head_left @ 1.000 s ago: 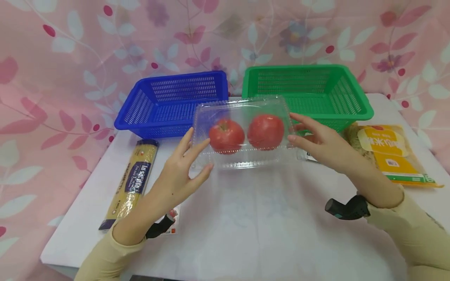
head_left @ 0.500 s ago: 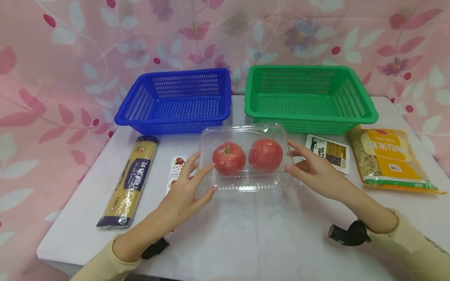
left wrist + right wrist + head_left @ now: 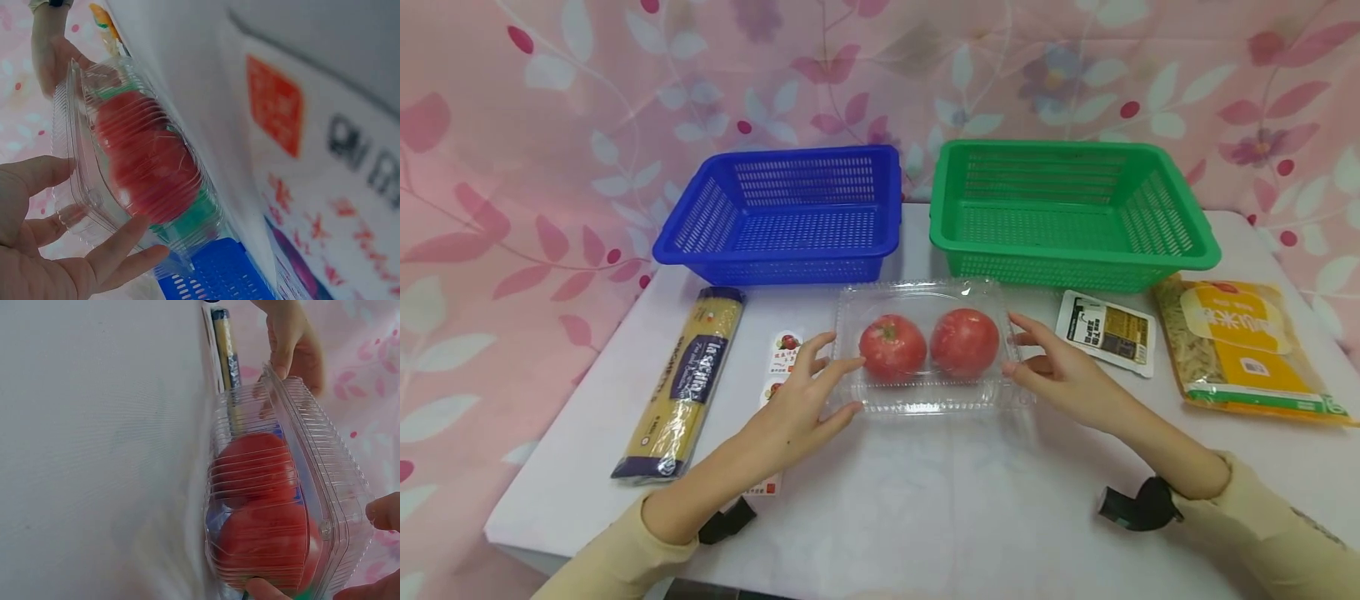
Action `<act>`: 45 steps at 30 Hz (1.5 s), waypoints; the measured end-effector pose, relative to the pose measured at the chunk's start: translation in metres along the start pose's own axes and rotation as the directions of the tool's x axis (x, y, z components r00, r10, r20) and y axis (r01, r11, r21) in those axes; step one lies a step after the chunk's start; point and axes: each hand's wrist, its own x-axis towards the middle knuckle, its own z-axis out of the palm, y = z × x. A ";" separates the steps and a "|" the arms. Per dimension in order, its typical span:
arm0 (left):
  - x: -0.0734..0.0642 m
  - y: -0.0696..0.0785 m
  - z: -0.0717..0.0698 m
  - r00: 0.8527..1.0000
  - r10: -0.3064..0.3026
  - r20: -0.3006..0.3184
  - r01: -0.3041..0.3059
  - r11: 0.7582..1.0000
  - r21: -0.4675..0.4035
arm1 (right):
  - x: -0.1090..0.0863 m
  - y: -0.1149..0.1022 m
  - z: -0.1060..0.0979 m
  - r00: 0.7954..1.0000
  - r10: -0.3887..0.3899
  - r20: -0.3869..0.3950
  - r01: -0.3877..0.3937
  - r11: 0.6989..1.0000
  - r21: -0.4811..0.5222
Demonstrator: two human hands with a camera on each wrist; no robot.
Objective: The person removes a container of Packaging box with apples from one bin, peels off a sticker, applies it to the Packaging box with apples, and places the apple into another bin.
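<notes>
A clear plastic clamshell box (image 3: 925, 400) with two red tomatoes (image 3: 892, 347) is low over the white table, in front of the baskets. My left hand (image 3: 801, 408) holds its left end, thumb at the front corner and fingers along the side. At the opposite end my right hand (image 3: 1067, 379) grips the box between thumb and fingers. The left wrist view shows the lid rim (image 3: 81, 156) between the left fingers and thumb. From the right wrist, the ribbed side of the box (image 3: 344, 481) appears beside the right fingertips (image 3: 384, 512), with the tomatoes inside.
Behind stand a blue basket (image 3: 790, 273) and a green basket (image 3: 1060, 267). A spaghetti pack (image 3: 688, 375) lies left, beside small printed cards (image 3: 785, 352). To the right are a flat pouch (image 3: 1107, 333) and a yellow food bag (image 3: 1247, 342).
Both hands have brought the clamshell box down and toward me, away from the basket fronts. The flat pouch and the cards, earlier partly hidden, now show more fully.
</notes>
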 end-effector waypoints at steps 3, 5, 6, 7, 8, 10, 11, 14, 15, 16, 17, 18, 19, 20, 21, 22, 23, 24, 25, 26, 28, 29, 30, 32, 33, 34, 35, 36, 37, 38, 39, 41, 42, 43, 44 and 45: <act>0.002 -0.002 -0.002 1.000 -0.006 0.029 0.007 1.000 -0.008 | -0.001 0.002 0.001 1.000 0.001 -0.006 -0.001 1.000 -0.011; 0.004 -0.002 -0.003 0.999 -0.008 0.041 0.008 1.000 -0.002 | -0.001 0.003 0.002 1.000 0.000 -0.011 0.000 1.000 -0.027; 0.005 -0.003 -0.004 0.999 -0.007 0.045 0.006 1.000 0.002 | -0.001 0.004 0.002 1.000 -0.005 -0.013 0.005 0.999 -0.033; 0.006 -0.003 -0.005 0.999 -0.006 0.049 0.005 1.000 0.006 | -0.001 0.004 0.003 1.000 -0.009 -0.015 0.009 0.999 -0.040; 0.006 -0.004 -0.006 0.999 -0.003 0.053 0.002 1.000 0.011 | -0.001 0.004 0.003 1.000 -0.015 -0.017 0.014 0.999 -0.047; 0.008 -0.004 -0.008 0.998 0.003 0.067 -0.004 1.000 0.017 | -0.001 0.005 0.004 0.999 -0.024 -0.022 0.022 0.997 -0.068; 0.008 -0.005 -0.009 0.997 0.013 0.076 -0.015 1.000 0.024 | -0.001 0.005 0.004 0.999 -0.025 -0.024 0.023 0.997 -0.076; 0.008 -0.008 -0.016 0.991 0.030 0.131 -0.037 0.998 0.049 | -0.001 0.007 0.005 0.999 -0.020 -0.028 0.017 0.994 -0.108; 0.008 -0.010 -0.019 0.987 0.031 0.156 -0.041 0.997 0.061 | -0.002 0.007 0.005 0.999 -0.016 -0.030 0.013 0.993 -0.118; 0.007 -0.011 -0.022 0.983 0.032 0.182 -0.046 0.997 0.070 | -0.002 0.007 0.005 0.999 -0.013 -0.031 0.009 0.992 -0.130; 0.007 -0.013 -0.027 0.977 0.025 0.210 -0.040 0.997 0.069 | -0.002 0.007 0.005 0.999 -0.009 -0.034 0.005 0.990 -0.141; 0.006 -0.014 -0.031 0.971 0.014 0.238 -0.031 0.997 0.067 | -0.003 0.007 0.005 0.999 -0.007 -0.038 0.001 0.988 -0.152; 0.006 -0.016 -0.034 0.965 0.003 0.263 -0.021 0.998 0.065 | -0.004 0.006 0.005 0.999 -0.007 -0.043 0.000 0.987 -0.160; 0.005 -0.017 -0.038 0.959 -0.012 0.284 -0.006 0.998 0.065 | -0.004 0.006 0.005 0.999 -0.007 -0.047 -0.001 0.987 -0.164; 0.005 -0.019 -0.042 0.953 -0.026 0.302 0.008 0.998 0.062 | -0.005 0.006 0.006 0.998 -0.009 -0.055 -0.001 0.985 -0.170; 0.004 -0.020 -0.045 0.948 -0.039 0.317 0.022 0.998 0.055 | -0.006 0.005 0.006 0.998 -0.012 -0.061 0.001 0.984 -0.176; 0.003 -0.022 -0.049 0.943 -0.046 0.330 0.032 0.998 0.050 | -0.007 0.005 0.006 0.997 -0.021 -0.070 0.008 0.983 -0.182; 0.001 -0.023 -0.052 0.940 -0.051 0.338 0.035 0.998 0.054 | -0.008 0.005 0.006 0.996 -0.034 -0.078 0.018 0.982 -0.187; 0.000 -0.025 -0.054 0.937 -0.060 0.343 0.040 0.997 0.063 | -0.009 0.004 0.006 0.995 -0.049 -0.090 0.030 0.979 -0.200; -0.002 -0.026 -0.057 0.935 -0.067 0.348 0.044 0.996 0.074 | -0.010 0.004 0.006 0.993 -0.065 -0.102 0.042 0.976 -0.216; -0.005 -0.029 -0.060 0.930 -0.079 0.358 0.047 0.994 0.098 | -0.011 0.003 0.005 0.986 -0.103 -0.129 0.068 0.965 -0.254; -0.005 -0.031 -0.061 0.927 -0.090 0.364 0.051 0.992 0.115 | -0.011 0.002 0.005 0.982 -0.120 -0.145 0.076 0.958 -0.276; -0.006 -0.033 -0.061 0.922 -0.105 0.373 0.059 0.989 0.132 | -0.011 0.002 0.005 0.978 -0.138 -0.157 0.086 0.951 -0.298; -0.007 -0.038 -0.061 0.899 -0.145 0.413 0.091 0.985 0.147 | -0.010 0.001 0.004 0.967 -0.182 -0.180 0.112 0.933 -0.341; -0.006 -0.041 -0.061 0.881 -0.167 0.443 0.114 0.983 0.145 | -0.010 0.000 0.004 0.959 -0.209 -0.190 0.130 0.923 -0.361; -0.004 -0.045 -0.060 0.859 -0.192 0.475 0.138 0.979 0.147 | -0.009 0.000 0.004 0.951 -0.237 -0.197 0.149 0.913 -0.379; -0.002 -0.049 -0.060 0.837 -0.213 0.504 0.156 0.976 0.153 | -0.009 0.000 0.005 0.941 -0.269 -0.204 0.173 0.903 -0.393; 0.000 -0.053 -0.060 0.815 -0.231 0.532 0.170 0.972 0.161 | -0.009 -0.001 0.005 0.929 -0.306 -0.208 0.202 0.891 -0.406; 0.003 -0.057 -0.059 0.792 -0.258 0.554 0.191 0.966 0.176 | -0.009 -0.001 0.006 0.916 -0.340 -0.214 0.229 0.879 -0.418; 0.006 -0.062 -0.058 0.772 -0.282 0.569 0.205 0.959 0.197 | -0.009 -0.002 0.007 0.901 -0.373 -0.220 0.255 0.868 -0.426; 0.009 -0.066 -0.057 0.759 -0.303 0.576 0.214 0.952 0.219 | -0.009 -0.002 0.009 0.886 -0.404 -0.226 0.280 0.856 -0.435; 0.015 -0.073 -0.055 0.750 -0.333 0.571 0.219 0.940 0.261 | -0.008 -0.004 0.012 0.851 -0.467 -0.241 0.328 0.830 -0.452; 0.016 -0.076 -0.054 0.745 -0.352 0.567 0.226 0.932 0.282 | -0.008 -0.006 0.013 0.832 -0.496 -0.249 0.349 0.816 -0.460; 0.017 -0.079 -0.052 0.739 -0.368 0.564 0.232 0.925 0.300 | -0.008 -0.007 0.015 0.809 -0.529 -0.257 0.375 0.800 -0.468; 0.017 -0.082 -0.051 0.735 -0.377 0.563 0.232 0.921 0.313 | -0.007 -0.009 0.017 0.785 -0.561 -0.264 0.398 0.783 -0.478; 0.017 -0.084 -0.050 0.731 -0.382 0.565 0.231 0.918 0.321 | -0.006 -0.011 0.018 0.761 -0.591 -0.268 0.421 0.764 -0.489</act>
